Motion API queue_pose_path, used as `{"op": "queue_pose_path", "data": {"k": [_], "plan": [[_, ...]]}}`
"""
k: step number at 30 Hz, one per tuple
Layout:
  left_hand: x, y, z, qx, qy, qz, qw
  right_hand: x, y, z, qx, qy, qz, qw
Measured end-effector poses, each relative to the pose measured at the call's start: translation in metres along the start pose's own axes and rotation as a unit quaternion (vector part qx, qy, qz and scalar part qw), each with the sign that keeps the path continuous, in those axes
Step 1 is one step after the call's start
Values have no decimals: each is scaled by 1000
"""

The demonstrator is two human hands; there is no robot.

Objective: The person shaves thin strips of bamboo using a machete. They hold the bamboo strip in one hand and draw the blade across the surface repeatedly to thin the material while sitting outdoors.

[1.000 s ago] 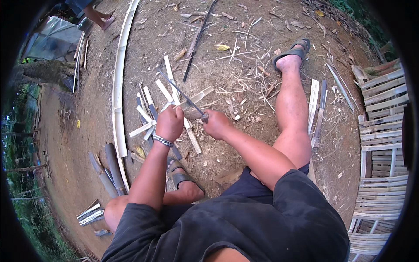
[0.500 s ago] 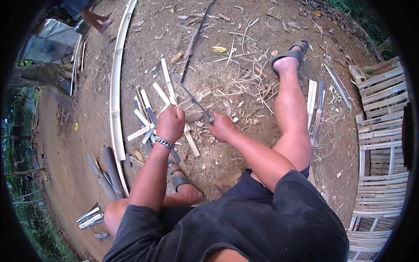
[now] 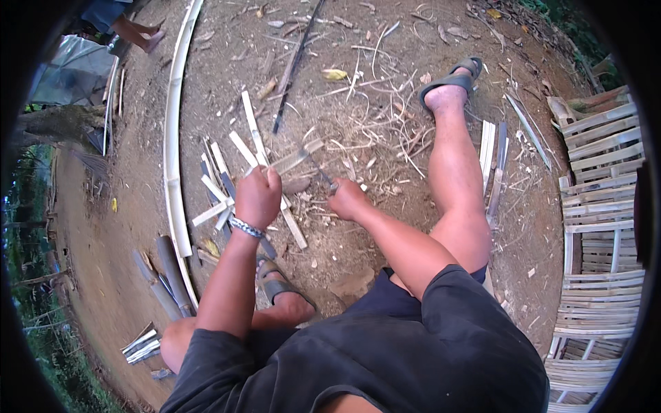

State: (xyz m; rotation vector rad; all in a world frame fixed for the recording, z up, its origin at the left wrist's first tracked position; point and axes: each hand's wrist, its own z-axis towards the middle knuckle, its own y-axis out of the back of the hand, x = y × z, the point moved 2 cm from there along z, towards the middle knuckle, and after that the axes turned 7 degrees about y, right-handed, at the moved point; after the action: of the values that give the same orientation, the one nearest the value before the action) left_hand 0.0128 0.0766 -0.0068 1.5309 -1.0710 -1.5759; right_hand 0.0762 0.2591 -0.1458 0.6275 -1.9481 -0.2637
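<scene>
My left hand [image 3: 259,197], with a chain bracelet on its wrist, is closed around one end of a pale bamboo strip [image 3: 295,160]. The strip points away to the upper right. My right hand [image 3: 348,200] grips the handle of a long, thin knife [image 3: 320,169]. Its blade runs up and left toward the strip's free end; whether it touches or crosses behind the strip is hard to tell. Under and beside my left hand lies a loose pile of split bamboo pieces [image 3: 218,201], some crossing one another.
A long split bamboo length [image 3: 173,138] lies on the left, near dark bamboo pieces [image 3: 175,275]. Shavings [image 3: 399,117] litter the ground ahead. More strips [image 3: 487,148] lie beside my right leg. A slatted bamboo bench [image 3: 599,227] stands at right. Another person's legs [image 3: 138,33] show at upper left.
The knife blade, earlier stretching up and left past the strip, now shows only a short part near the strip's free end. The view has shifted slightly. Both hands keep their grips.
</scene>
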Motion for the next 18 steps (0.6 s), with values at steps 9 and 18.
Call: {"op": "queue_pose_path", "data": {"k": [9, 18], "plan": [[3, 3, 6, -20, -1, -16, 1000, 32, 28, -1, 11, 7, -27, 1000], [14, 7, 8, 15, 43, 10, 999, 43, -3, -12, 55, -17, -45, 997]]}}
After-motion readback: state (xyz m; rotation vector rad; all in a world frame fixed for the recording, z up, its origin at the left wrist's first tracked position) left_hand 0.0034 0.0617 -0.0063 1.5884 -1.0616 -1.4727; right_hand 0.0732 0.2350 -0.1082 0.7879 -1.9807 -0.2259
